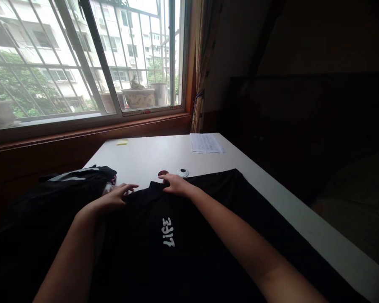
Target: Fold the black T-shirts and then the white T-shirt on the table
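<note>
A black garment [139,235] with white "LIFE" lettering [168,232] lies spread over the near part of the white table [151,153]. My left hand [121,194] rests at its far left edge, fingers stretched out and apart. On the far edge, near a small raised fold [156,184], lies my right hand [174,184], its thumb and fingers spread on the cloth. Just beyond my right fingertips sits a small brown round thing [162,173], partly covered by them. Beside it is a white ring [182,172] with a dark centre.
A heap of dark clothing [60,198] with a pale grey stripe is piled at the left. Yellow sticky notes [122,142] and printed sheets [206,143] lie at the table's far end. A barred window [139,54] and a tied curtain [204,63] stand behind.
</note>
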A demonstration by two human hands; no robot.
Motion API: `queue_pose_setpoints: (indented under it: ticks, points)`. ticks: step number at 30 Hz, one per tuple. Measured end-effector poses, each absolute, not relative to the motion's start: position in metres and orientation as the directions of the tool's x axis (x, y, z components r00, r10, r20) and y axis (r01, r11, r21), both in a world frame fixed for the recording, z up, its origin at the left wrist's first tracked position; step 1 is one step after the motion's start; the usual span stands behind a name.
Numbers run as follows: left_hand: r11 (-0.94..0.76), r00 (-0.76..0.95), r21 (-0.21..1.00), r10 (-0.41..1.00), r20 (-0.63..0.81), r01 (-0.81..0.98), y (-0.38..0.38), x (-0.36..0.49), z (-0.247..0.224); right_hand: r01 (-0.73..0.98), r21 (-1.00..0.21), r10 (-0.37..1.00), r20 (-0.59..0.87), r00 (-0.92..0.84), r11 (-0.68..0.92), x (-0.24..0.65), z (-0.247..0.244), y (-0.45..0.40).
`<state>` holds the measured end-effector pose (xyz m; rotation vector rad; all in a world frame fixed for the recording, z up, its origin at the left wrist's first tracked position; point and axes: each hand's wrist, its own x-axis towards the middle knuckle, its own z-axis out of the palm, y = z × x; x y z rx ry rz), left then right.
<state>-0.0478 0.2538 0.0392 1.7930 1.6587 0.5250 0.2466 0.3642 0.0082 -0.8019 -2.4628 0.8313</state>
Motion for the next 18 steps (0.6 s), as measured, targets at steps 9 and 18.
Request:
queue_pose_setpoints:
  ticks: [9, 18]
  points:
    - [-0.055, 0.130, 0.651, 0.989, -0.067, 0.757, 0.254, -0.055, 0.039, 0.125, -0.779, 0.541, 0.301, -0.785, 0.614, 0.285, 0.018, 0.348]
    - [-0.174, 0.142, 0.640, 0.985, 0.102, 0.749, 0.265, -0.065, 0.018, 0.166, -0.730, 0.506, 0.273, -0.818, 0.663, 0.306, 0.020, 0.329]
